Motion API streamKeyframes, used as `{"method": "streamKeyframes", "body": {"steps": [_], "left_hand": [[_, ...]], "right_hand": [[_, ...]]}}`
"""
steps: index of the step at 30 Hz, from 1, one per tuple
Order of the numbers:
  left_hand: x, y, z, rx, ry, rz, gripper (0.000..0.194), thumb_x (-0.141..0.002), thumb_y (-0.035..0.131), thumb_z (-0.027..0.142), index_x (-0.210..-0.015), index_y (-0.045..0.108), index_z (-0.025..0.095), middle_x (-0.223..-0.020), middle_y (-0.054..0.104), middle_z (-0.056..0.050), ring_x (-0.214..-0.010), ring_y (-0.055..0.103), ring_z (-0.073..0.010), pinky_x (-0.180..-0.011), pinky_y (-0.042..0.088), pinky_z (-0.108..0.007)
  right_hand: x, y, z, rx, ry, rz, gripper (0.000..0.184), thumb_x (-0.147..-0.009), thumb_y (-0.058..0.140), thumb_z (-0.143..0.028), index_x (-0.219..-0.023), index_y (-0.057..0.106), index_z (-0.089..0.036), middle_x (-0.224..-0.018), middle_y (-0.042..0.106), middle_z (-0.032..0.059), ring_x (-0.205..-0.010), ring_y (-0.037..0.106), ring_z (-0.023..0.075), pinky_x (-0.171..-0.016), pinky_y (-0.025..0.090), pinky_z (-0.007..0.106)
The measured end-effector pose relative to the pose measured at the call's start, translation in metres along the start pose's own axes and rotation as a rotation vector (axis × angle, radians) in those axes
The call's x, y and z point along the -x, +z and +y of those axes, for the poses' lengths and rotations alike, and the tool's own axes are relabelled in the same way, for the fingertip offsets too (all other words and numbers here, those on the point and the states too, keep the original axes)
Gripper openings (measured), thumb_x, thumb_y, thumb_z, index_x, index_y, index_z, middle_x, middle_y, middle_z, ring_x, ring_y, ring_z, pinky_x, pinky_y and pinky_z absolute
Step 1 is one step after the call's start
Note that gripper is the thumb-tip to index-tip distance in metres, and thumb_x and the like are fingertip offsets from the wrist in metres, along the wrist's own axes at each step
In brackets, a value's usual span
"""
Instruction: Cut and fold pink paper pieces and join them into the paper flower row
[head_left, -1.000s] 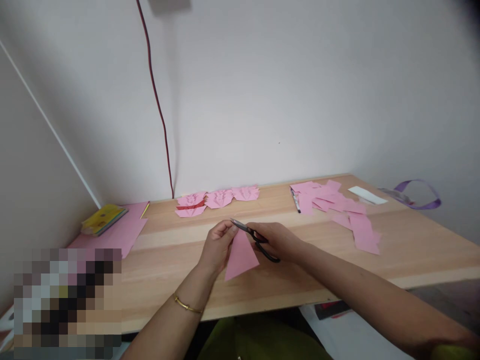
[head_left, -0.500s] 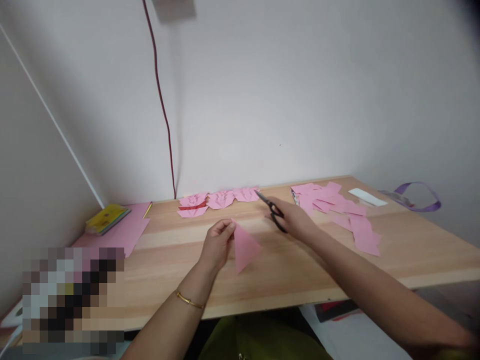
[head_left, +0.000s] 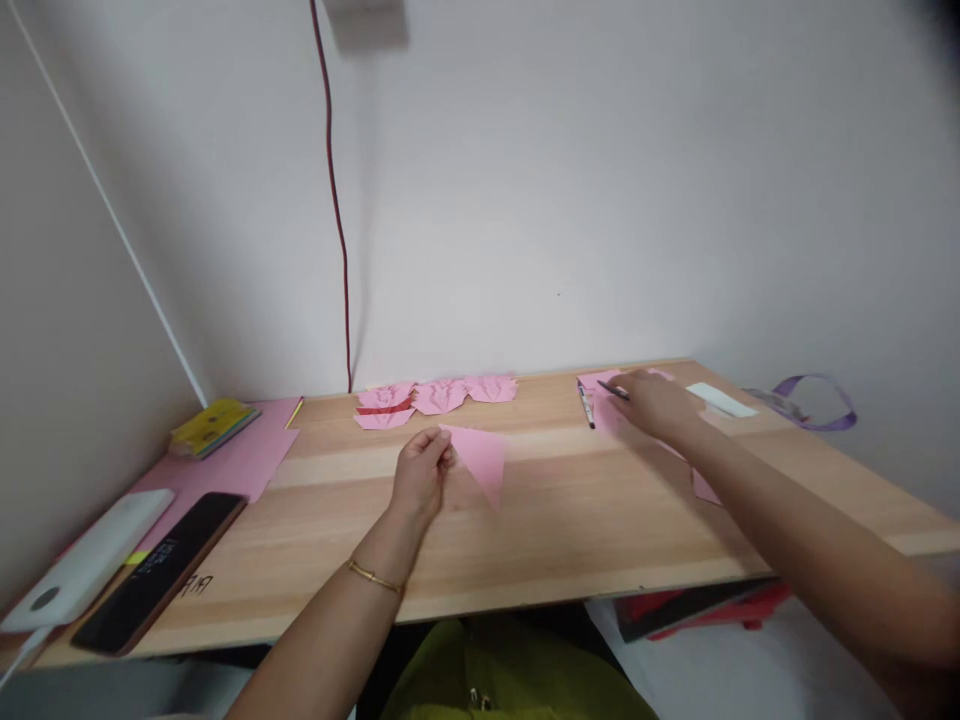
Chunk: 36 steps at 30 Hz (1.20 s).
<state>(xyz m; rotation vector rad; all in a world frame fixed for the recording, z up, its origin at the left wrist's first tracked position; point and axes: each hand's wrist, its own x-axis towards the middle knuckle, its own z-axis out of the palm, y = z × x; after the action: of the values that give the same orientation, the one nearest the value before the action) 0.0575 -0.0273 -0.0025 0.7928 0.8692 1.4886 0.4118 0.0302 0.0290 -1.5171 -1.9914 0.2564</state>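
My left hand (head_left: 421,468) pinches a corner of a folded pink paper triangle (head_left: 484,462), held just above the wooden table. The triangle's lower point is blurred. My right hand (head_left: 651,402) is over the pink paper pieces at the far right, hiding part of them. From its fingers the dark end of the scissors (head_left: 613,390) sticks out to the left; the rest is hidden by the hand. Just left of that hand lies a marker pen (head_left: 586,405). Several cut and folded pink paper shapes (head_left: 441,396) lie in a row near the wall.
On the left are pink sheets (head_left: 266,462), a yellow packet (head_left: 216,428), a pencil (head_left: 295,412), a white power bank (head_left: 94,560) and a black phone (head_left: 161,575). A white strip (head_left: 721,400) and a purple ribbon loop (head_left: 847,415) are at the right. A dark red cord (head_left: 337,220) hangs down the wall.
My right hand has moved right with the scissors, from mid-table to the pink paper pieces. The paper triangle in my left hand has swung up and shifted slightly left.
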Motion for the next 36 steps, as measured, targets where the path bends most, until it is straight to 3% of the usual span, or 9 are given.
{"method": "streamKeyframes", "body": {"steps": [2,5,9,13,19,25,28,31,36], "left_hand": [[0.0,0.0,0.001,0.0,0.002,0.023,0.027,-0.06,0.08,0.028,-0.066,0.057,0.014,-0.057,0.05,0.005,-0.053,0.045,-0.0045,-0.051,0.036,-0.016],[-0.001,-0.001,0.002,0.002,0.008,0.072,0.029,-0.057,0.081,0.027,-0.068,0.058,0.014,-0.06,0.053,0.005,-0.054,0.047,-0.0043,-0.051,0.037,-0.015],[-0.005,-0.005,0.003,0.005,0.009,0.122,0.032,-0.054,0.082,0.029,-0.068,0.057,0.014,-0.061,0.055,0.004,-0.053,0.048,-0.0042,-0.05,0.04,-0.015],[-0.008,-0.008,0.003,-0.009,-0.018,0.149,0.033,-0.052,0.083,0.027,-0.067,0.056,0.013,-0.06,0.056,0.004,-0.053,0.049,-0.004,-0.051,0.042,-0.015],[-0.008,-0.01,0.003,-0.09,-0.104,0.07,0.03,-0.054,0.082,0.027,-0.065,0.057,0.014,-0.059,0.054,0.004,-0.055,0.05,-0.0062,-0.056,0.045,-0.018],[-0.008,-0.015,0.007,-0.451,0.086,-0.04,0.032,-0.064,0.078,0.032,-0.089,0.068,0.016,-0.083,0.066,-0.002,-0.075,0.058,-0.0114,-0.072,0.044,-0.023],[-0.007,-0.016,0.01,-0.629,0.121,-0.162,0.023,-0.067,0.075,0.034,-0.077,0.069,0.015,-0.077,0.065,-0.002,-0.072,0.056,-0.0119,-0.07,0.041,-0.023],[-0.008,-0.019,0.009,-0.595,0.091,-0.173,0.023,-0.068,0.074,0.036,-0.07,0.067,0.014,-0.067,0.062,0.001,-0.063,0.051,-0.0101,-0.063,0.039,-0.022],[-0.012,-0.021,0.006,-0.366,0.024,-0.131,0.023,-0.066,0.076,0.034,-0.072,0.065,0.015,-0.065,0.062,0.002,-0.06,0.052,-0.0099,-0.063,0.041,-0.022]], "right_hand": [[0.003,0.01,-0.046,-0.003,0.043,-0.048,0.026,-0.081,0.056,-0.046,-0.087,0.068,-0.023,-0.091,0.068,0.008,-0.09,0.061,0.0289,-0.083,0.044,0.041],[0.002,0.035,-0.111,-0.255,0.025,-0.212,0.033,-0.083,0.053,-0.049,-0.095,0.068,-0.021,-0.097,0.07,0.0061,-0.089,0.062,0.0226,-0.079,0.045,0.033],[-0.003,0.08,-0.15,-0.534,0.027,-0.325,0.038,-0.077,0.06,-0.048,-0.097,0.066,-0.017,-0.079,0.066,0.0023,-0.073,0.06,0.0166,-0.066,0.043,0.026],[-0.003,0.107,-0.151,-0.674,0.022,-0.168,0.026,-0.08,0.056,-0.041,-0.08,0.063,-0.016,-0.073,0.061,-0.0001,-0.065,0.053,0.012,-0.06,0.038,0.022],[0.001,0.108,-0.137,-0.64,0.049,-0.098,0.027,-0.08,0.055,-0.042,-0.072,0.057,-0.016,-0.065,0.052,-0.0019,-0.061,0.045,0.0106,-0.058,0.034,0.022],[0.004,0.108,-0.134,-0.558,-0.096,-0.185,0.023,-0.081,0.055,-0.036,-0.074,0.06,-0.015,-0.063,0.051,-0.0026,-0.059,0.044,0.0098,-0.056,0.032,0.021],[0.007,0.108,-0.137,-0.524,-0.191,-0.229,0.022,-0.082,0.056,-0.035,-0.074,0.062,-0.015,-0.064,0.054,-0.0024,-0.06,0.046,0.0097,-0.057,0.032,0.021],[0.007,0.104,-0.138,-0.537,-0.213,-0.27,0.019,-0.079,0.06,-0.034,-0.082,0.066,-0.016,-0.074,0.063,-0.0006,-0.068,0.053,0.0117,-0.062,0.036,0.022],[0.003,0.094,-0.131,-0.589,-0.094,-0.302,0.02,-0.075,0.064,-0.033,-0.085,0.067,-0.016,-0.084,0.068,0.0029,-0.075,0.059,0.0151,-0.066,0.041,0.024]]}}
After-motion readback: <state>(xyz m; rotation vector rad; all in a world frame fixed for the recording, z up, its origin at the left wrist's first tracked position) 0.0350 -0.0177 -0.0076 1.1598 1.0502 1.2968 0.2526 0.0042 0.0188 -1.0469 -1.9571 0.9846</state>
